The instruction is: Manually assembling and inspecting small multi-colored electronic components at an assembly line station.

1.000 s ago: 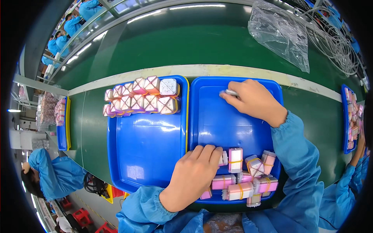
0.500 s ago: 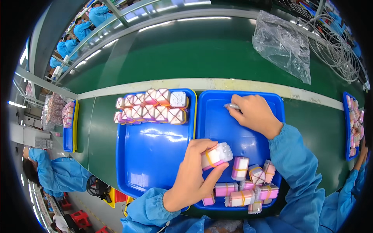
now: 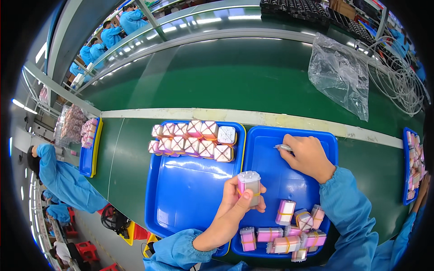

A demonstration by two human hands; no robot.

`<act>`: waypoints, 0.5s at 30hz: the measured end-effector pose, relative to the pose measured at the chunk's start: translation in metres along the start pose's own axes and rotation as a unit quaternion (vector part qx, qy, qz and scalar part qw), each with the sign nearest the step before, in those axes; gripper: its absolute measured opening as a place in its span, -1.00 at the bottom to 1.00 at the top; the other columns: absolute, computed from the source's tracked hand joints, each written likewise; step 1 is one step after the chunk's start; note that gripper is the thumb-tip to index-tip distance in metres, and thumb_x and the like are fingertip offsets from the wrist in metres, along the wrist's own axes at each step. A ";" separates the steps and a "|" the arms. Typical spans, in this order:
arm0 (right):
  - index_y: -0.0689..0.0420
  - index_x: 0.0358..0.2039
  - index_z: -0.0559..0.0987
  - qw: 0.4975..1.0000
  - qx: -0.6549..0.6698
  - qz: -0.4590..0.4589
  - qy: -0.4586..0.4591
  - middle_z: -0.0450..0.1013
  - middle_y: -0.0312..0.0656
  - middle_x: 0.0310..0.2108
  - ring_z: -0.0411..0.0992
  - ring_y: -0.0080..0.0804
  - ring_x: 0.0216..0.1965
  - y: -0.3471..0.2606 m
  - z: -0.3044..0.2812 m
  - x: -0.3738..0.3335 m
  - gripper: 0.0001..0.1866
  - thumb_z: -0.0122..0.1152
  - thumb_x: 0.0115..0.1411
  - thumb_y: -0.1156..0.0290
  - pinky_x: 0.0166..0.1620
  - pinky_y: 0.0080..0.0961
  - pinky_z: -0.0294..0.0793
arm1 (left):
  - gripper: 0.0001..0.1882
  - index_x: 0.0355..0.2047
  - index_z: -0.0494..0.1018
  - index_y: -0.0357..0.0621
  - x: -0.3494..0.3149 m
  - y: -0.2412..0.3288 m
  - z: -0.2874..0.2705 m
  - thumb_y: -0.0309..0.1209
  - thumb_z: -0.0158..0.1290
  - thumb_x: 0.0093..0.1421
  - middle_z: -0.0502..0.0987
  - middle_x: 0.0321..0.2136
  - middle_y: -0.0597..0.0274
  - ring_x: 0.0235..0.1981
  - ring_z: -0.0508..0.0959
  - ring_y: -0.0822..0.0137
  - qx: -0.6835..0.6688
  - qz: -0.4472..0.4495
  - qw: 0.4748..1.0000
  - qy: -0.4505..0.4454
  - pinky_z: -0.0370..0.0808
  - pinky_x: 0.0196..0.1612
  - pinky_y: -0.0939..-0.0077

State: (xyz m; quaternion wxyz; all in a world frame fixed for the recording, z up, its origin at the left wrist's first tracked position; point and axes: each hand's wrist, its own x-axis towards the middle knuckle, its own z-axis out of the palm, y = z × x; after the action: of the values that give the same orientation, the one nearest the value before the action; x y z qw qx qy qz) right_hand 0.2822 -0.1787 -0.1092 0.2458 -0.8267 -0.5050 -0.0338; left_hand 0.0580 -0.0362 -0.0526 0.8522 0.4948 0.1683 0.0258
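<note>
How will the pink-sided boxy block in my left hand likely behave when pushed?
The pink-sided boxy block seems stiff, given its straight edges. Flat faces should make it slide, not roll; stood on end, its tall shape may tip.

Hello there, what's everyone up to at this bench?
A person's left hand holds a pink-sided block; the right hand grips a pen-like tool over the right blue tray. Loose blocks lie at that tray's near end; two rows of blocks stand in the left tray.
</note>
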 end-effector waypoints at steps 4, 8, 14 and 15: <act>0.13 -0.42 0.48 1.000 -0.001 0.014 -0.012 0.54 -0.08 -0.53 0.52 -0.02 -0.52 -0.001 -0.002 0.000 -0.75 0.27 0.25 0.24 -0.46 -0.12 0.44 | -0.50 0.23 0.09 0.00 -0.003 0.002 -0.005 -0.07 -0.04 0.47 0.41 -0.05 0.05 -0.26 0.50 0.23 0.032 0.011 0.999 -0.016 0.46 -0.16 0.26; 0.11 -0.39 0.49 1.000 -0.002 0.003 -0.005 0.54 -0.07 -0.54 0.51 -0.02 -0.55 0.000 -0.001 0.000 -0.76 0.27 0.25 0.22 -0.48 -0.12 0.44 | -0.51 0.23 0.04 -0.07 -0.002 0.011 0.002 -0.12 -0.07 0.49 0.41 -0.12 0.04 -0.33 0.45 0.33 -0.062 -0.007 0.998 -0.016 0.44 -0.23 0.38; 0.11 -0.37 0.50 1.000 -0.004 0.011 -0.025 0.54 -0.07 -0.54 0.52 -0.01 -0.54 -0.001 -0.002 0.001 -0.76 0.25 0.25 0.21 -0.49 -0.10 0.44 | -0.54 0.21 0.04 -0.04 -0.006 0.011 -0.011 -0.08 -0.13 0.51 0.41 -0.15 0.02 -0.40 0.38 0.39 -0.068 -0.022 0.995 -0.070 0.41 -0.32 0.44; 0.11 -0.37 0.50 0.999 -0.005 0.016 -0.030 0.55 -0.07 -0.54 0.52 -0.01 -0.54 -0.001 -0.003 0.002 -0.76 0.25 0.26 0.21 -0.49 -0.09 0.44 | -0.54 0.21 0.05 -0.03 -0.006 0.012 -0.012 -0.05 -0.15 0.52 0.41 -0.15 0.03 -0.40 0.37 0.39 -0.033 -0.017 0.995 -0.088 0.41 -0.33 0.43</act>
State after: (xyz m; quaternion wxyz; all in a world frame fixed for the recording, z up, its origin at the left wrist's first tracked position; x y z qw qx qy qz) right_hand 0.2829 -0.1782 -0.1052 0.2268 -0.8364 -0.4990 -0.0082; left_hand 0.0503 -0.0214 -0.0467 0.8799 0.4636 0.1006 -0.0270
